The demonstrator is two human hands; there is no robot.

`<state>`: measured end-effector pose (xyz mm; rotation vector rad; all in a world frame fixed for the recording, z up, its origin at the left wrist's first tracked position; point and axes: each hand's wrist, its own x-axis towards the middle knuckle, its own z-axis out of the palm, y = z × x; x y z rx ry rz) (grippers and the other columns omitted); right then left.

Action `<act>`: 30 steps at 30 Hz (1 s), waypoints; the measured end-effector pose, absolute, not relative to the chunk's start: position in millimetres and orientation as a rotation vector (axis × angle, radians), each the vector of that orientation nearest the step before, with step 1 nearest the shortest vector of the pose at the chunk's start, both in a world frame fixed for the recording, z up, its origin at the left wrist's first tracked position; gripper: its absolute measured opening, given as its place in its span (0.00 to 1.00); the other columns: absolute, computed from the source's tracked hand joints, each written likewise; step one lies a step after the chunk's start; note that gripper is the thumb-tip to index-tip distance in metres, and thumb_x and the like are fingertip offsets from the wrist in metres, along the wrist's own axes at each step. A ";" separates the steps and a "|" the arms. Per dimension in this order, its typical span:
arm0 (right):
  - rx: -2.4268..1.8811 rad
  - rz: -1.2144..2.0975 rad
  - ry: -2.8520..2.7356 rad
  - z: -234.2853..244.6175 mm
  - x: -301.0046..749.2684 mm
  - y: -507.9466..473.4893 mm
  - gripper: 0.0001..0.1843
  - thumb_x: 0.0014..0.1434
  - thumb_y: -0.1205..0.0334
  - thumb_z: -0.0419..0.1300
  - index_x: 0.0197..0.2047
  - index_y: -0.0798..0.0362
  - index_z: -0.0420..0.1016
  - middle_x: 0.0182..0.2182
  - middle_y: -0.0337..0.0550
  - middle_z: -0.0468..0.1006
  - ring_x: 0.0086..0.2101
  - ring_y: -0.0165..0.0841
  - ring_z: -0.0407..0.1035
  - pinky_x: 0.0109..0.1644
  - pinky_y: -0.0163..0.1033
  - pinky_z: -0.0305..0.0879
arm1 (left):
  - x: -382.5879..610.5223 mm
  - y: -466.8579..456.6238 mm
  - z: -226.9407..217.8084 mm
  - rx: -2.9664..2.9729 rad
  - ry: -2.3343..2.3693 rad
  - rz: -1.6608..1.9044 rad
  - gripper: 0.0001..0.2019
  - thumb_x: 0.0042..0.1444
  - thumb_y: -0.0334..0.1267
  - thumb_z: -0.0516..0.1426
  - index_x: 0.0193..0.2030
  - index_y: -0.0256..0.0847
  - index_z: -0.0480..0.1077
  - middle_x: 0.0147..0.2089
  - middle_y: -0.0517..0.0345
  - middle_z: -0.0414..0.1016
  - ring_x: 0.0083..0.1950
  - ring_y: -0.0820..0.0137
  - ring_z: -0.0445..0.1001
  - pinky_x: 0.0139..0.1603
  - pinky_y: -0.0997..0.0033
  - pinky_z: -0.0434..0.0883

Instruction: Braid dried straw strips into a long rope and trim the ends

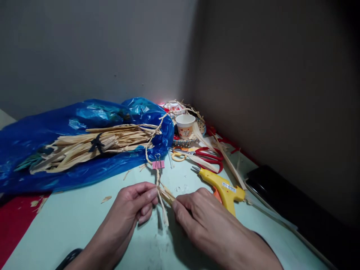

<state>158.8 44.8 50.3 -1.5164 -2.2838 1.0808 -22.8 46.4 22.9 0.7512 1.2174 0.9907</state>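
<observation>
A thin braid of dried straw-coloured strips [158,176] runs toward me from a pink binder clip [158,164] on the pale green tabletop. My left hand [140,200] pinches the braid just below the clip between thumb and forefinger. One loose strand [164,210] hangs down between the hands. To the right, my right hand [202,217] grips another strip [168,195], held off at an angle from the braid. Beyond the clip, the finished-looking cord [149,150] curves up past the blue bag's mouth toward the paper cup.
A blue plastic bag [70,116] holds a tied bundle of dried strips [112,144]. A paper cup [185,125] stands at the back. Red-handled scissors [210,157], yellow-handled scissors [179,156] and a yellow glue gun [227,187] lie rightward, near a black object [275,187].
</observation>
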 end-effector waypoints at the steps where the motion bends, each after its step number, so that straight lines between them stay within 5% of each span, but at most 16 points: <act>1: -1.553 1.076 -2.294 50.6 157.8 44.6 0.26 0.67 0.53 0.42 0.20 0.54 0.59 0.19 0.37 0.60 0.22 0.27 0.52 0.30 0.37 0.48 | -23.0 46.2 22.1 0.756 1.226 0.986 0.11 0.43 0.40 0.67 0.25 0.35 0.73 0.23 0.61 0.68 0.17 0.84 0.53 0.17 0.80 0.48; 10: -1.504 1.009 -2.414 53.2 155.8 42.5 0.22 0.65 0.59 0.43 0.21 0.54 0.63 0.19 0.42 0.66 0.24 0.30 0.59 0.28 0.37 0.47 | -22.1 47.3 18.9 0.794 1.273 0.973 0.11 0.42 0.41 0.68 0.23 0.35 0.75 0.20 0.63 0.66 0.17 0.84 0.51 0.15 0.80 0.49; 30: -1.449 0.950 -2.528 49.2 147.6 38.1 0.20 0.64 0.56 0.43 0.28 0.54 0.69 0.20 0.41 0.63 0.21 0.27 0.47 0.28 0.37 0.46 | -22.8 45.7 21.2 0.788 1.289 0.981 0.07 0.41 0.37 0.67 0.24 0.36 0.75 0.22 0.62 0.69 0.17 0.83 0.55 0.16 0.80 0.48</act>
